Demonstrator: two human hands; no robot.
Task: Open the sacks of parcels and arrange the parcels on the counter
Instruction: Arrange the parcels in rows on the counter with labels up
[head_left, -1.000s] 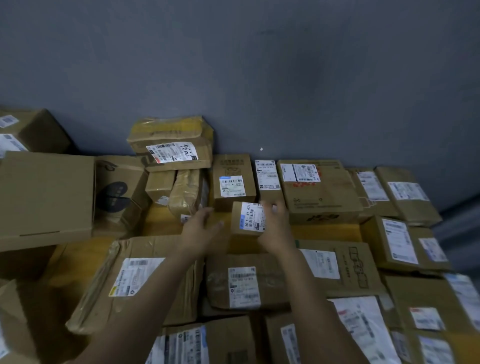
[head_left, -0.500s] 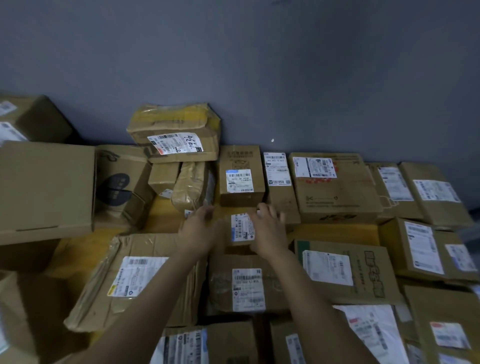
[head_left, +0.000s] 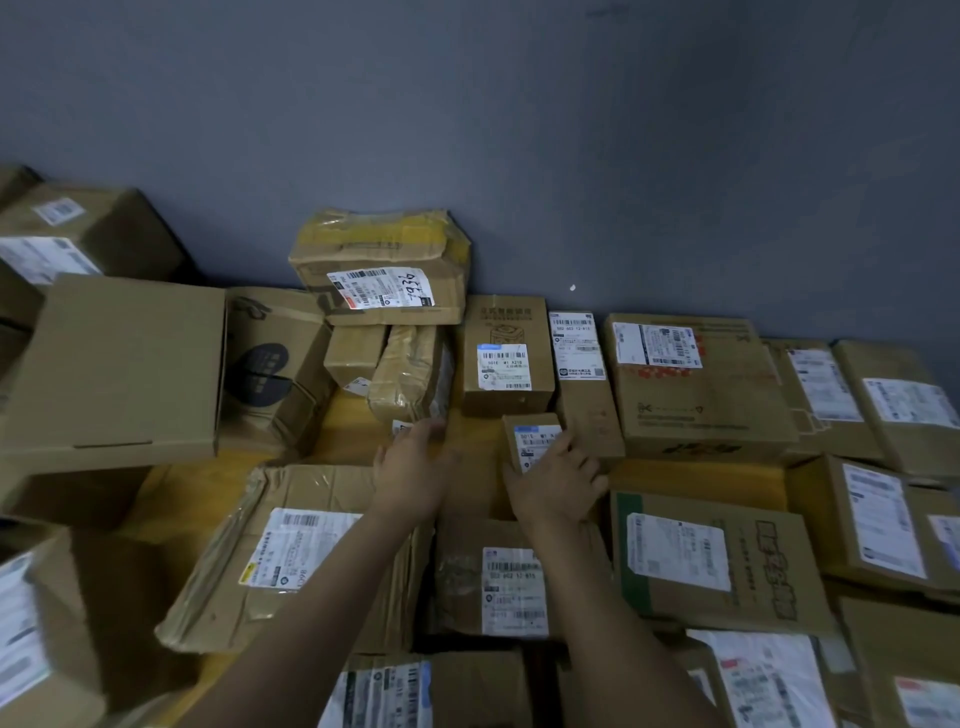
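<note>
The left hand (head_left: 415, 467) has come off the small parcel (head_left: 530, 434), open to its left, while the right hand (head_left: 558, 480) rests flat-fingered on it (near edge hidden) on the counter (head_left: 691, 475).

Small box (head_left: 525, 435): my right hand (head_left: 558, 486) covers its near corner; I cannot tell if the fingers (head_left: 562, 446) grip it.
Labels (head_left: 504, 366): print too small for me to read.
Left box (head_left: 78, 613): cut by the edge, blurred.
Bottom boxes (head_left: 467, 691): cut by the lower edge.
Counter (head_left: 696, 475): mostly hidden under boxes.
</note>
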